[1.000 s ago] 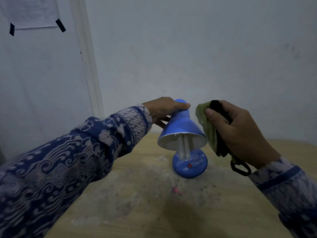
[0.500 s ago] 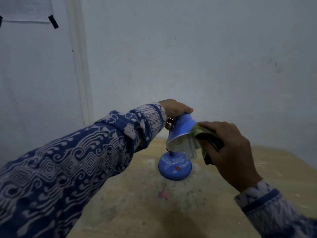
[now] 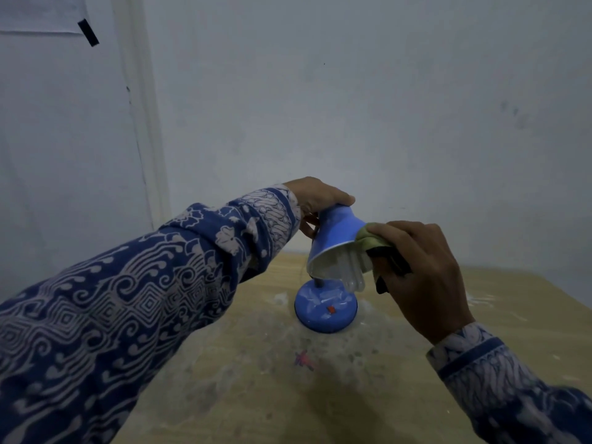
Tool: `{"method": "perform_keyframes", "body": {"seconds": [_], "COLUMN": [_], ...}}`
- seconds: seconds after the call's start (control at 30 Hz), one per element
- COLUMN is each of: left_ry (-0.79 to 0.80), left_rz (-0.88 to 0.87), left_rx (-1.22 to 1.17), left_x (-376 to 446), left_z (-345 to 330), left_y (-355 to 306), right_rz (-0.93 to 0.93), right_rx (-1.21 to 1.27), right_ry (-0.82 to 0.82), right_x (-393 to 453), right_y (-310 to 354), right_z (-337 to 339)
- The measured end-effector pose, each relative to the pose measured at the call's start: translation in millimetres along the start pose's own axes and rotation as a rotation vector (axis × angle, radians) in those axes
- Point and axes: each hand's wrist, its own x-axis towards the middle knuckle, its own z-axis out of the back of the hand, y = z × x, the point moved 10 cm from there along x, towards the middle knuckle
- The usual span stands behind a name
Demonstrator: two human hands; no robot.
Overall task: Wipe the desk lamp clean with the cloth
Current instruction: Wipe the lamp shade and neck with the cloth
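A small blue desk lamp (image 3: 336, 233) stands on a wooden table (image 3: 256, 395). Its round base (image 3: 325, 310) carries a red switch, and a white bulb pokes out of the cone shade. My left hand (image 3: 315, 195) grips the narrow top of the shade from behind and tilts it. My right hand (image 3: 419, 274) holds a green cloth (image 3: 371, 240) with a black edge, pressed against the right side of the shade near its rim. The lamp's neck is mostly hidden behind the shade.
The table top is scuffed with whitish patches and a small pink mark (image 3: 304, 360) in front of the base. A pale wall (image 3: 352, 107) rises right behind the table. A taped sheet of paper (image 3: 41, 14) hangs at the upper left.
My right hand brought the cloth from beside the lamp onto the shade's right side. My left hand tilted the shade so its opening faces down-right.
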Motion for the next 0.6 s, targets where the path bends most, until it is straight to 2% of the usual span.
{"method": "perform_keyframes", "body": {"seconds": [0.33, 0.6], "left_ry": [-0.020, 0.017], "left_rz": [0.001, 0.030], "left_rx": [-0.039, -0.047], "left_x": [11.0, 10.1], "left_z": [10.2, 14.8], "left_y": [8.0, 12.0], "right_rz": [-0.308, -0.421], "right_rx": [0.197, 0.313], "right_ry": [0.055, -0.057], "right_x": [-8.5, -22.2], "right_y": [-59.4, -55.8], "right_z": [-10.6, -25.1]}}
